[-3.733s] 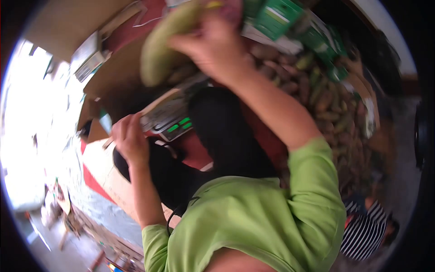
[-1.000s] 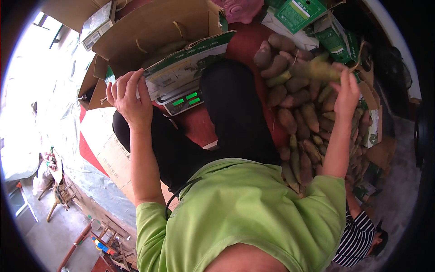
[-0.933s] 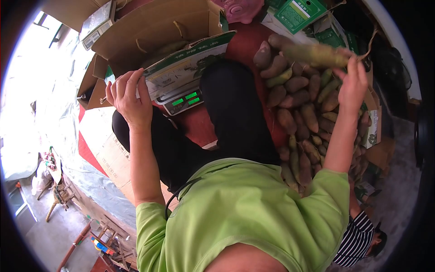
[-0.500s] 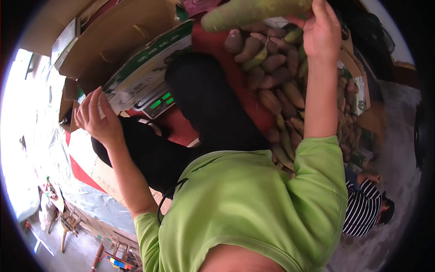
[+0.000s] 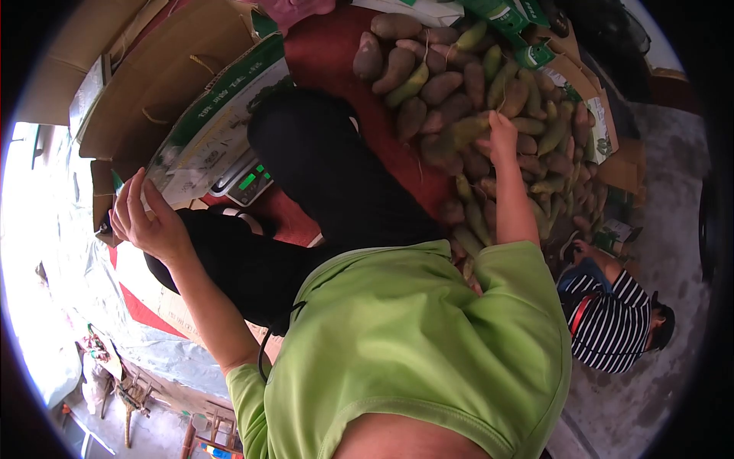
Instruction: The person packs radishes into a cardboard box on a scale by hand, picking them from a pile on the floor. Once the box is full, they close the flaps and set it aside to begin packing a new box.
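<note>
My right hand (image 5: 502, 139) is closed round the end of a large green radish (image 5: 459, 138), which lies over the pile of reddish and green root vegetables (image 5: 442, 88). Near the cardboard box (image 5: 164, 65), my left hand (image 5: 145, 218) is raised with its fingers apart and nothing in it. A white-and-green printed box panel (image 5: 222, 115) stands between that hand and my knee. Beneath the panel's lower edge, a scale (image 5: 243, 182) shows green lit digits.
A person in a striped shirt (image 5: 608, 325) is low at the right. An open carton (image 5: 585, 96) borders the pile, with green packaging (image 5: 501, 15) behind. A pink bag (image 5: 294, 9) lies at the top. Wooden stools stand at the lower left.
My right hand has come down from the top onto the pile with the large green vegetable. The view has shifted, and my left hand remains raised by the box.
</note>
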### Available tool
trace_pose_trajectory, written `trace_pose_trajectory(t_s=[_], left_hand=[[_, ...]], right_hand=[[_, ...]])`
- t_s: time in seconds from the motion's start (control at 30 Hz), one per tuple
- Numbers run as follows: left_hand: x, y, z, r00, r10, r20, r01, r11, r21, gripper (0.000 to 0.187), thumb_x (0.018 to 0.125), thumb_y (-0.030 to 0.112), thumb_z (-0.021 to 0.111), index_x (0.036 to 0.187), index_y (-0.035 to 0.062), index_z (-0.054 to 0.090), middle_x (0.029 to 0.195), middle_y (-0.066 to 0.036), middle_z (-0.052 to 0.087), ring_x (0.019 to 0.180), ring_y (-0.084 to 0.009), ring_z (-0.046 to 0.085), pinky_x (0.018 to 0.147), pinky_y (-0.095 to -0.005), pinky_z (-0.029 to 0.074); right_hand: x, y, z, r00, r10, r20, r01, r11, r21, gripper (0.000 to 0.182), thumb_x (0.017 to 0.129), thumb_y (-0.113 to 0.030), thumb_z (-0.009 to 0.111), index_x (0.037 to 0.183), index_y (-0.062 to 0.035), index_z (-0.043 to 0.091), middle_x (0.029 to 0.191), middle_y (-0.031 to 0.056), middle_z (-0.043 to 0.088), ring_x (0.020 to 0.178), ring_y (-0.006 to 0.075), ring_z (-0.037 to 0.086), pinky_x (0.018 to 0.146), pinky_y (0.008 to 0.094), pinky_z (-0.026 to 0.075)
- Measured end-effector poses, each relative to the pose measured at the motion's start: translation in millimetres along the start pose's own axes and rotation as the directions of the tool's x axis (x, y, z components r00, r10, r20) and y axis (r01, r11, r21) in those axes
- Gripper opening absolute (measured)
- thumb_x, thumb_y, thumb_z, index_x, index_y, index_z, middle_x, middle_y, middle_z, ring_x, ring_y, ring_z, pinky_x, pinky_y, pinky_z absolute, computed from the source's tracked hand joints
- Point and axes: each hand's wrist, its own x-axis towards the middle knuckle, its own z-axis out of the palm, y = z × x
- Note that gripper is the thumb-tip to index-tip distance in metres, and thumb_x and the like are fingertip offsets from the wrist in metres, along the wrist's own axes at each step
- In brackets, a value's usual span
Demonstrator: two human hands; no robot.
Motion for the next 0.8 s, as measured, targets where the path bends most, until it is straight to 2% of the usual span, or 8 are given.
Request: trace_pose_trajectory(t_s=[0.1, 0.17, 0.3, 0.43, 0.5, 0.53, 0.6, 0.8], left_hand=[[1, 0, 0, 1.000, 0.012, -0.008, -0.012, 1.000, 0.025, 0.014, 0.084, 0.009, 0.066, 0.096, 0.0133, 0.071, 0.095, 0.000, 0.068, 0.089, -0.0170, 0.062, 0.089, -0.0348, 0.040], [1, -1, 1, 1.000, -0.002, -0.001, 0.002, 0.999, 0.036, 0.016, 0.083, 0.009, 0.066, 0.097, 0.0137, 0.071, 0.095, -0.001, 0.067, 0.090, -0.0176, 0.061, 0.091, -0.0360, 0.039], [1, 4, -3, 0.998, -0.011, 0.054, 0.009, 0.999, 0.037, 0.018, 0.082, 0.011, 0.066, 0.098, 0.0144, 0.071, 0.094, -0.002, 0.065, 0.092, -0.0197, 0.059, 0.099, -0.0404, 0.034], [4, 10, -10, 0.991, -0.043, 0.130, 0.042, 0.999, 0.016, 0.014, 0.080, 0.011, 0.067, 0.094, 0.0129, 0.071, 0.090, -0.002, 0.062, 0.089, -0.0189, 0.059, 0.101, -0.0432, 0.032], [5, 11, -12, 0.990, -0.054, 0.133, 0.054, 0.999, 0.006, 0.014, 0.080, 0.011, 0.067, 0.093, 0.0124, 0.070, 0.089, -0.002, 0.061, 0.089, -0.0189, 0.059, 0.101, -0.0434, 0.033], [5, 11, -12, 0.988, -0.056, 0.145, 0.059, 0.998, -0.019, 0.013, 0.080, 0.011, 0.067, 0.093, 0.0119, 0.070, 0.089, -0.002, 0.061, 0.088, -0.0189, 0.059, 0.101, -0.0436, 0.033], [4, 9, -14, 0.983, -0.064, 0.170, 0.068, 0.998, -0.018, 0.014, 0.079, 0.011, 0.067, 0.093, 0.0110, 0.070, 0.089, -0.002, 0.061, 0.090, -0.0189, 0.059, 0.104, -0.0443, 0.031], [7, 2, -19, 0.976, -0.071, 0.208, 0.079, 0.996, -0.028, 0.017, 0.078, 0.010, 0.067, 0.096, 0.0113, 0.069, 0.093, -0.002, 0.062, 0.094, -0.0192, 0.059, 0.105, -0.0437, 0.030]], right_hand=[[22, 57, -33, 0.986, 0.164, -0.010, -0.164, 0.982, -0.091, 0.039, 0.094, -0.034, 0.051, 0.120, -0.0055, 0.056, 0.111, 0.0084, 0.059, 0.092, 0.0252, 0.061, 0.069, 0.0448, 0.055], [20, 86, -46, 0.948, 0.224, -0.225, -0.272, 0.938, -0.214, 0.041, 0.092, -0.035, 0.052, 0.115, -0.0027, 0.060, 0.104, 0.0106, 0.062, 0.091, 0.0263, 0.061, 0.072, 0.0450, 0.054], [69, 179, -96, 0.972, -0.185, -0.145, -0.025, 0.534, -0.845, 0.035, 0.088, -0.028, 0.055, 0.103, 0.0020, 0.066, 0.096, 0.0142, 0.066, 0.091, 0.0273, 0.061, 0.081, 0.0398, 0.049], [54, 128, -51, 0.975, -0.207, -0.078, 0.130, 0.821, -0.556, 0.036, 0.089, -0.027, 0.057, 0.113, -0.0018, 0.063, 0.104, 0.0107, 0.065, 0.092, 0.0258, 0.061, 0.080, 0.0402, 0.049], [44, 83, -15, 0.986, 0.135, -0.095, -0.163, 0.880, -0.445, 0.041, 0.089, -0.028, 0.059, 0.124, -0.0069, 0.057, 0.110, 0.0064, 0.063, 0.096, 0.0220, 0.060, 0.079, 0.0397, 0.049], [44, 63, 3, 0.989, 0.125, -0.078, -0.147, 0.881, -0.450, 0.041, 0.089, -0.028, 0.059, 0.124, -0.0069, 0.057, 0.110, 0.0064, 0.063, 0.096, 0.0220, 0.060, 0.079, 0.0397, 0.049], [41, 27, 38, 0.973, 0.100, 0.208, -0.003, 0.907, -0.422, 0.040, 0.089, -0.029, 0.059, 0.124, -0.0101, 0.058, 0.102, 0.0007, 0.061, 0.087, 0.0143, 0.058, 0.068, 0.0321, 0.050], [11, -130, 169, 0.785, -0.127, 0.607, 0.352, 0.897, -0.268, 0.038, 0.090, -0.032, 0.058, 0.122, -0.0111, 0.059, 0.101, -0.0013, 0.060, 0.089, 0.0100, 0.055, 0.069, 0.0277, 0.047]])
